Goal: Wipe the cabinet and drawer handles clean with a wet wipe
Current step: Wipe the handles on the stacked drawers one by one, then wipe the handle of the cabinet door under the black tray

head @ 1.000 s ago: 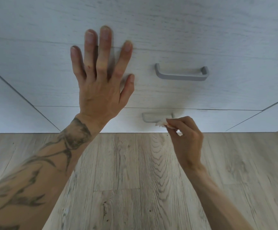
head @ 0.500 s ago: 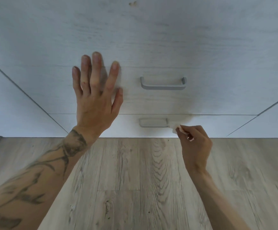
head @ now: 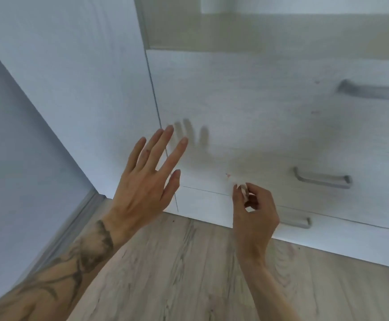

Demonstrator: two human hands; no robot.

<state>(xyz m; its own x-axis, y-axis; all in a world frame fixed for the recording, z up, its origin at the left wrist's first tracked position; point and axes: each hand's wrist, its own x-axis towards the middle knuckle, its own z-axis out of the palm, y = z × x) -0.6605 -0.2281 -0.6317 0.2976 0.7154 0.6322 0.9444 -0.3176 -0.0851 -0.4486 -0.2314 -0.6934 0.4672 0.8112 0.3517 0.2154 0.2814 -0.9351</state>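
The left hand point(head: 142, 181) was spread with straight fingers before the white cabinet point(head: 84, 89), its shadow falling on a drawer front point(head: 246, 100). The right hand point(head: 253, 212) pinched a small white wet wipe point(head: 243, 189) by the drawer seam, left of the middle handle point(head: 322, 179), and partly hid the lowest handle point(head: 297, 222)

The top drawer handle point(head: 372, 91) was smeared by blur and cut off at the right edge. The right hand point(head: 255, 216) hid the left end of the bottom drawer handle point(head: 299, 223) and most of the wet wipe point(head: 242, 189) (only a white scrap showed between its fingertips).
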